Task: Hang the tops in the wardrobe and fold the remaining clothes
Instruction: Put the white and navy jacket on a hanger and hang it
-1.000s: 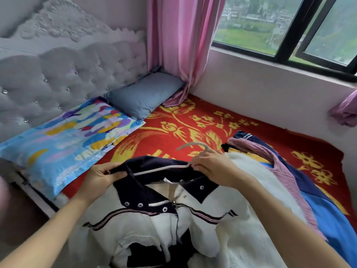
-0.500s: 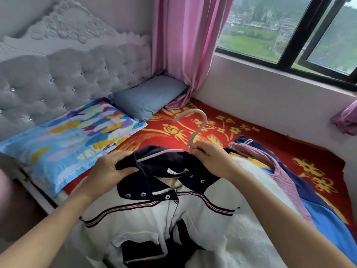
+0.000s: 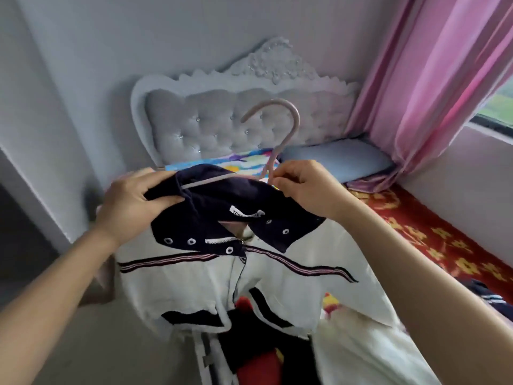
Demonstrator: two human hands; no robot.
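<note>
A white jacket (image 3: 194, 282) with a navy collar, snap studs and striped chest band hangs in front of me on a pale pink hanger (image 3: 280, 129). The hanger's hook stands upright above the collar. My left hand (image 3: 133, 204) grips the left side of the navy collar over the hanger's arm. My right hand (image 3: 308, 187) pinches the hanger at the base of its hook, with the right side of the collar under it. The jacket's lower part drapes down out of the frame.
The bed has a red and yellow flowered cover (image 3: 433, 240), a grey tufted headboard (image 3: 211, 120), a grey-blue pillow (image 3: 336, 159) and a colourful pillow (image 3: 222, 162). A pink curtain (image 3: 433, 87) hangs at the right by the window. More clothes (image 3: 494, 298) lie at the far right.
Both hands have lifted the jacket on its hanger up off the bed. My view has swung left and up, so the headboard and wall now fill the background.
</note>
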